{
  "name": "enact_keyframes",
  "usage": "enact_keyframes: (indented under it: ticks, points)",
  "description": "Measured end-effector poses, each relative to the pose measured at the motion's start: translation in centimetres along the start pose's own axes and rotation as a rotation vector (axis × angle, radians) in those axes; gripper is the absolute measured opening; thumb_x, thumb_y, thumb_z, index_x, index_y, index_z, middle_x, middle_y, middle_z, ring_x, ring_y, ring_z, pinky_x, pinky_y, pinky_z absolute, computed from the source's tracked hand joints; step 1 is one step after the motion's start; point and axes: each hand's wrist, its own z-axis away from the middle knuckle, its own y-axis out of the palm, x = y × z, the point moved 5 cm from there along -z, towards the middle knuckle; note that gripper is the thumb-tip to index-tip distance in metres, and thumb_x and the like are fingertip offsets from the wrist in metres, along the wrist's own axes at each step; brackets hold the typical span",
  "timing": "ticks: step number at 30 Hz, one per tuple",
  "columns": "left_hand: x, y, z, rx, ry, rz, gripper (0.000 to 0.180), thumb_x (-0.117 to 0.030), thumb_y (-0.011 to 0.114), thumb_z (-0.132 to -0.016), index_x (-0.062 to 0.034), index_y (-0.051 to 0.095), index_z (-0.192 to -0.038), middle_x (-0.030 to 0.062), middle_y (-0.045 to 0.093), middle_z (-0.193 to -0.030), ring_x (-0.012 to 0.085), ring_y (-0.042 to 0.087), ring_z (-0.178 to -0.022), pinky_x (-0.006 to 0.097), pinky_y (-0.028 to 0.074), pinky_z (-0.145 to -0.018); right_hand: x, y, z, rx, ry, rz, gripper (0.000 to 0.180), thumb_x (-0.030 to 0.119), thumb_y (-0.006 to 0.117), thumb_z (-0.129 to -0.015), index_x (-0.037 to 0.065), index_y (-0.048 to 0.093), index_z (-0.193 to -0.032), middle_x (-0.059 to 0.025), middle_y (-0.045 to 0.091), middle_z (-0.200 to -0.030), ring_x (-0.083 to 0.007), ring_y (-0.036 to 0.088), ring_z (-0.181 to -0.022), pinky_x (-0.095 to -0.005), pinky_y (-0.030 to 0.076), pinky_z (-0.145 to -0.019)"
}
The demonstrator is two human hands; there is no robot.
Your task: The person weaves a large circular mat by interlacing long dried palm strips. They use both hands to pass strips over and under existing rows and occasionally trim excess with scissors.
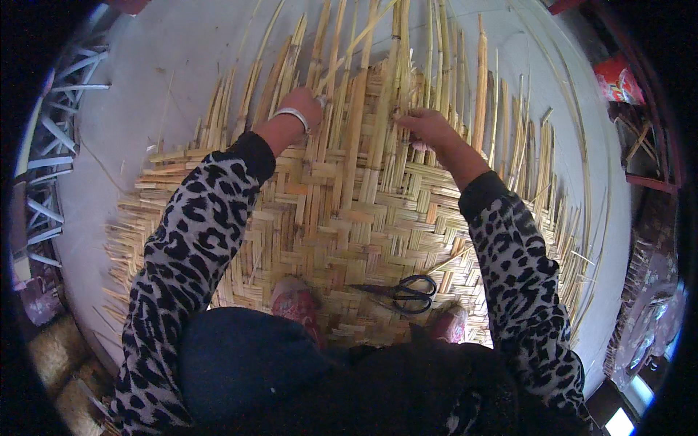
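Mat (327, 251) lies flat on the pale floor (131, 80), taking up most of its middle and running under the person's shoes (297, 309). It's woven from straw-coloured strips (480, 87).

Left hand (299, 109): over the mat's far half, left of centre, bracelet (294, 114) at the wrist. Fingers curled in close to the strips; tips are hidden, so can't tell if they grip one. A thin strip slants up and right from just beside that hand.

Right hand (427, 127): level with the left, right of centre. Thumb and fingertips brought together, looks like a pinch on one of the upright strips (contact is small in view, so that's my read). Remaining fingers folded in, little gap.

Scissors (400, 292): lying on the mat toward its near edge, between the shoes, points to the left. Neither hand touches them.

Progress, as I judge it: near and middle areas are done, with a tight zigzag pattern. Far part is the unfinished bit; strips there run side by side toward the floor's far edge, with gaps and uneven ends. Left and right edges are ragged too, ends sticking out untrimmed. Most of the weave looks in place; exact share can't be told.
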Motion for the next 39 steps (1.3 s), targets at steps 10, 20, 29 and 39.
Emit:
enact_keyframes:
  ticks: [10, 20, 29, 39]
  points:
    - [-2.1, -2.6, 5.3, -0.100, 0.588, -0.109, 0.043, -0.036, 0.065, -0.086, 0.0040, 0.059, -0.101, 0.0162, 0.063, -0.092, 0.0315, 0.064, -0.088, 0.040, 0.055, -0.069, 1.1, 0.9, 1.2, 0.213, -0.093, -0.224, 0.037, 0.036, 0.065, -0.088, 0.003, 0.065, -0.105, -0.0046, 0.065, -0.096, -0.0143, 0.061, -0.087, -0.0320, 0.052, -0.076]
    - [-1.0, -0.4, 6.8, 0.302, -0.395, 1.556, 0.028, -0.039, 0.052, -0.094, -0.0120, 0.059, -0.096, -0.0013, 0.058, -0.078, 0.0149, 0.060, -0.077, 0.035, 0.050, -0.067, 0.9, 2.3, -0.1, 0.346, -0.217, -0.384, 0.044, 0.033, 0.055, -0.094, 0.002, 0.052, -0.126, -0.0090, 0.063, -0.116, -0.0194, 0.061, -0.103, -0.0354, 0.049, -0.094]
    - [0.2, 1.0, 5.7, 0.315, -0.412, 1.799, 0.022, -0.032, 0.053, -0.094, -0.0115, 0.060, -0.101, 0.0022, 0.062, -0.086, 0.0164, 0.060, -0.078, 0.034, 0.049, -0.071, 5.9, 1.0, -0.3, 0.396, -0.120, -1.051, 0.060, 0.043, 0.033, -0.102, -0.009, 0.042, -0.131, -0.0276, 0.055, -0.122, -0.0333, 0.061, -0.103, -0.0437, 0.049, -0.095]
    - [-3.0, -4.9, 4.8, 0.502, 0.304, 1.031, 0.034, -0.020, 0.060, -0.085, -0.0012, 0.060, -0.114, 0.0081, 0.066, -0.094, 0.0238, 0.063, -0.086, 0.038, 0.052, -0.082, 8.4, 2.9, 0.0, 0.559, -0.253, -0.600, 0.038, 0.022, 0.053, -0.097, 0.001, 0.051, -0.128, -0.0135, 0.064, -0.112, -0.0233, 0.067, -0.096, -0.0351, 0.056, -0.084]
